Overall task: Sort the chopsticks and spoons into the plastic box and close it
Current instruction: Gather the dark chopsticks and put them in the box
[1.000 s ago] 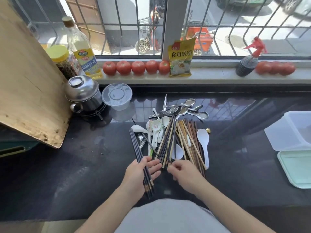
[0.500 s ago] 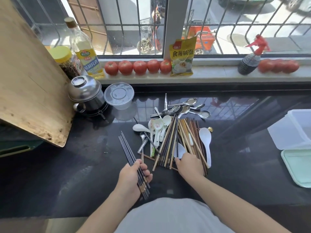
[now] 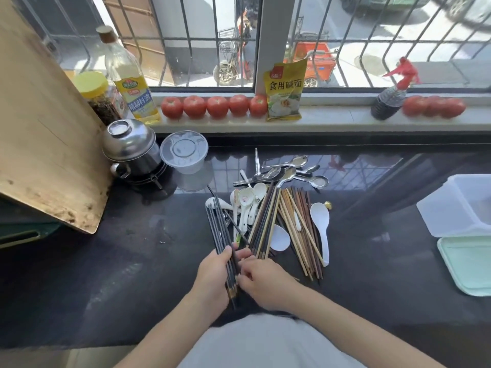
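Note:
A heap of wooden chopsticks (image 3: 289, 229), white ceramic spoons (image 3: 320, 221) and metal spoons (image 3: 289, 172) lies on the black counter in front of me. My left hand (image 3: 212, 274) grips a bundle of dark chopsticks (image 3: 219, 229) near their lower ends, tips pointing away. My right hand (image 3: 263, 280) sits right beside it, fingers curled against the bundle's lower part; whether it pinches a stick I cannot tell. The translucent plastic box (image 3: 462, 205) stands open at the right edge, its pale green lid (image 3: 467, 264) lying flat in front of it.
A wooden cutting board (image 3: 39, 123) leans at the left. A steel pot (image 3: 130, 147) and a clear round container (image 3: 184, 152) stand behind the heap. Tomatoes (image 3: 215, 106), an oil bottle (image 3: 127, 78), a jar, a yellow packet and a spray bottle (image 3: 390, 99) line the windowsill.
My left hand swung the dark chopstick bundle out to the left, then back toward the heap. My right hand left the heap's near edge and came to the bundle.

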Motion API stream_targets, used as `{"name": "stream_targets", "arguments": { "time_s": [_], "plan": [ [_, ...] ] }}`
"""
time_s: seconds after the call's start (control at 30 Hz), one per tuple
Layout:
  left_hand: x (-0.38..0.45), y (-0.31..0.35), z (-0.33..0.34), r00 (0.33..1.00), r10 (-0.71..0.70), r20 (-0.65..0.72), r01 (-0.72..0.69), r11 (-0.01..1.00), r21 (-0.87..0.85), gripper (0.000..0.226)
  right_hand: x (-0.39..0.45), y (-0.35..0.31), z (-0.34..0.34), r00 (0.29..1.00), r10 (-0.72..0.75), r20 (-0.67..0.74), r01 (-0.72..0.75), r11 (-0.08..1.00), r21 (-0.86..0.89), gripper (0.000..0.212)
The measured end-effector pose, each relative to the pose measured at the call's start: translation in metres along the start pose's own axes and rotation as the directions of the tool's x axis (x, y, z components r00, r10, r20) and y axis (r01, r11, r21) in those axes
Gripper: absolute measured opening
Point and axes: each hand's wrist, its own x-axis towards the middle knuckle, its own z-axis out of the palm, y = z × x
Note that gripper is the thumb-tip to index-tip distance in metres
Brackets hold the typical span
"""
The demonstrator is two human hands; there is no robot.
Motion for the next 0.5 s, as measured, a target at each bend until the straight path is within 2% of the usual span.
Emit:
{"name": "stream_targets", "arguments": {
  "time_s": [0.07, 0.13, 0.23, 0.3, 0.43, 0.5],
  "plan": [
    [-0.001, 0.000, -0.003, 0.998, 0.036, -0.042, -0.036, 0.999, 0.011, 0.018, 0.004, 0.002, -0.001, 0.998, -0.012, 0.061, 0.009, 0.999, 0.050, 0.030],
    [-0.001, 0.001, -0.012, 0.990, 0.080, -0.115, -0.081, 0.997, 0.001, 0.013, 0.013, 0.008, -0.002, 0.996, 0.064, 0.063, -0.068, 0.996, 0.065, 0.040],
    [0.002, 0.009, -0.030, 0.968, 0.069, -0.241, -0.094, 0.991, -0.094, 0.008, 0.042, 0.016, -0.006, 0.957, 0.185, -0.225, -0.221, 0.964, -0.147, 0.040],
    [0.002, 0.013, -0.038, 0.956, 0.059, -0.286, -0.094, 0.990, -0.108, 0.008, 0.063, 0.017, -0.005, 0.916, 0.191, -0.352, -0.288, 0.925, -0.247, 0.030],
    [-0.007, 0.011, -0.041, 0.962, 0.049, -0.270, -0.072, 0.995, -0.075, 0.009, 0.084, 0.023, 0.000, 0.932, 0.196, -0.306, -0.315, 0.853, -0.415, 0.015],
    [-0.011, 0.011, -0.039, 0.969, 0.051, -0.241, -0.068, 0.996, -0.065, 0.007, 0.080, 0.027, -0.001, 0.941, 0.192, -0.280, -0.294, 0.872, -0.390, 0.015]
  ]
}}
